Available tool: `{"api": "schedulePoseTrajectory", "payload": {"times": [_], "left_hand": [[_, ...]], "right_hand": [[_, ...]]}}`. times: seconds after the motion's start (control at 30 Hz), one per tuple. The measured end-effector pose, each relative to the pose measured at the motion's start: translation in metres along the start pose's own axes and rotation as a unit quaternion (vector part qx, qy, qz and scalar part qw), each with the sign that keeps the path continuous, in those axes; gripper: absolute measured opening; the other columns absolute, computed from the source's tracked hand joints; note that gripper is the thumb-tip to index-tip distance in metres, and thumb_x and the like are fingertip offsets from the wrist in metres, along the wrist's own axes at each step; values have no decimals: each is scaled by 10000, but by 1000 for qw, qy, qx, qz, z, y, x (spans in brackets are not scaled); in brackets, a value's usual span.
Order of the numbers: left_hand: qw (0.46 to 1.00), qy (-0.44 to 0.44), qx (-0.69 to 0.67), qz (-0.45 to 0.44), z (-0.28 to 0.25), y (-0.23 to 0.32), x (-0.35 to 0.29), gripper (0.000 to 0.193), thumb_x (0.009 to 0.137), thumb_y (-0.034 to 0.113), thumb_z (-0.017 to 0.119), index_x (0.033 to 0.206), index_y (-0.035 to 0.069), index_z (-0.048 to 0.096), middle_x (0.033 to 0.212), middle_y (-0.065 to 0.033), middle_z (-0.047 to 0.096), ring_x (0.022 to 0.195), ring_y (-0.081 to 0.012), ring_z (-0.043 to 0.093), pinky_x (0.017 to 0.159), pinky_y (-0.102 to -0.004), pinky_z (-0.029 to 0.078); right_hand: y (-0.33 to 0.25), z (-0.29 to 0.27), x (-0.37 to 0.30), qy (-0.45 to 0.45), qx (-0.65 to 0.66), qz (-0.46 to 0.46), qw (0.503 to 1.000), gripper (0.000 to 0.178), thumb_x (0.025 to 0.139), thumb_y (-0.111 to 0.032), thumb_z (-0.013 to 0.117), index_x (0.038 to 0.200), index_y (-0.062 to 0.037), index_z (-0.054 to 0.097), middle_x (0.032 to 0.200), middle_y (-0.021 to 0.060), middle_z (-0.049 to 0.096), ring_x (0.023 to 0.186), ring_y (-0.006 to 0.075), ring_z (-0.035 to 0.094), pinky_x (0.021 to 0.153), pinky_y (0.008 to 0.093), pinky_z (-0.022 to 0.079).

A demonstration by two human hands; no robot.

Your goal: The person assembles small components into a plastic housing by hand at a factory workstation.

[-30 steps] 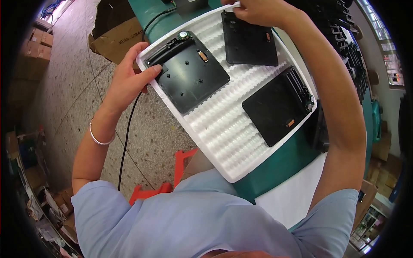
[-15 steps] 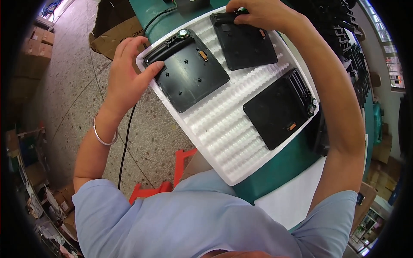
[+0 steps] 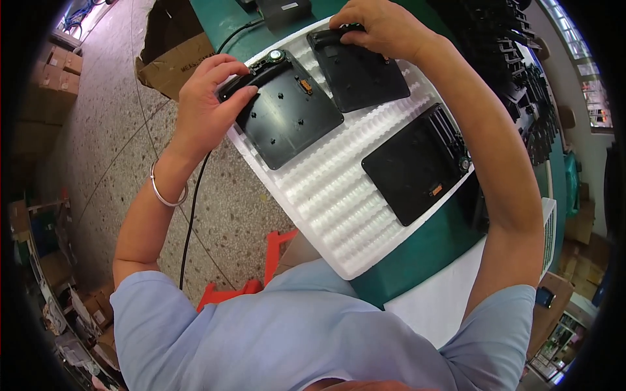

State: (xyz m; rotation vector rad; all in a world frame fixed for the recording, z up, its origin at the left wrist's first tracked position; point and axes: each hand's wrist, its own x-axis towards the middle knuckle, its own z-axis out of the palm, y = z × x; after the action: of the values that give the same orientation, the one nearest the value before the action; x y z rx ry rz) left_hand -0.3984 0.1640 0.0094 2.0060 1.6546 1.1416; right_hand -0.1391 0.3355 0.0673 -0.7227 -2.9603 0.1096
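Three flat black device panels, each with a thick rounded bar along one edge, lie on a white ribbed foam tray (image 3: pixel 303 192). My left hand (image 3: pixel 207 107) is closed over the bar end of the left panel (image 3: pixel 287 124), thumb on top and fingers over the outer side. At the far edge, my right hand (image 3: pixel 388 29) pinches the bar of the second panel (image 3: pixel 365 78). The third panel (image 3: pixel 407 173), at the right, is untouched. A small round part and an orange connector show on the left panel. My right fingertips partly hide the second panel's bar.
The tray rests on a green table (image 3: pixel 407 257) and overhangs its left side. A black cable (image 3: pixel 195 202) hangs past the tray. An open cardboard box (image 3: pixel 171 55) stands beyond it. Black parts (image 3: pixel 479 39) crowd the right side. A white sheet (image 3: pixel 433 300) lies nearest me.
My left hand has moved right and closed over the left panel's bar. My right hand has shifted slightly left, and the second panel has moved left with it.
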Motion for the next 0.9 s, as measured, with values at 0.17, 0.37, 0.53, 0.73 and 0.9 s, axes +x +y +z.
{"api": "schedulePoseTrajectory", "payload": {"times": [0.17, 0.37, 0.53, 0.73, 0.9], "left_hand": [[1000, 0, -7, 15, 0, 0, 2, 255, 781, 88, 757, 1014, 14, 685, 1102, -96, 647, 1014, -229, 640, 889, -318, 499], [999, 4, 20, 36, 3, 4, 2, 244, 783, 86, 758, 1011, 25, 692, 1097, -79, 653, 967, -206, 650, 823, -299, 512], [1000, 0, -9, 22, 6, 4, 4, 244, 792, 72, 750, 1022, 20, 688, 1090, -82, 652, 948, -203, 658, 818, -296, 519], [999, 1, 36, 40, 4, 7, 4, 252, 799, 76, 750, 1028, 3, 676, 1077, -99, 649, 935, -208, 662, 812, -294, 522], [999, -3, 27, 38, 4, 8, 4, 254, 801, 76, 750, 1031, 4, 671, 1077, -103, 647, 928, -215, 663, 808, -295, 523]], "right_hand": [[23, -2, -32, 54, 38, 49, 997, 299, 830, -222, 695, 1074, -50, 714, 1008, 174, 678, 1018, 344, 616, 923, 432, 468], [42, 21, -54, 104, -54, 91, 989, 356, 859, -206, 718, 1205, -136, 675, 1155, 89, 672, 1044, 284, 627, 951, 373, 481], [30, 7, -27, 58, 8, 96, 994, 323, 835, -244, 693, 1093, -50, 705, 1012, 180, 676, 1046, 344, 610, 928, 430, 469], [56, 20, -23, 203, -20, -115, 972, 310, 828, -274, 685, 1064, -76, 721, 1013, 182, 689, 1005, 350, 641, 882, 432, 499], [45, 15, -29, 18, 0, 81, 997, 349, 859, -213, 724, 1191, -132, 656, 1011, 95, 644, 949, 281, 625, 868, 388, 493]]}}
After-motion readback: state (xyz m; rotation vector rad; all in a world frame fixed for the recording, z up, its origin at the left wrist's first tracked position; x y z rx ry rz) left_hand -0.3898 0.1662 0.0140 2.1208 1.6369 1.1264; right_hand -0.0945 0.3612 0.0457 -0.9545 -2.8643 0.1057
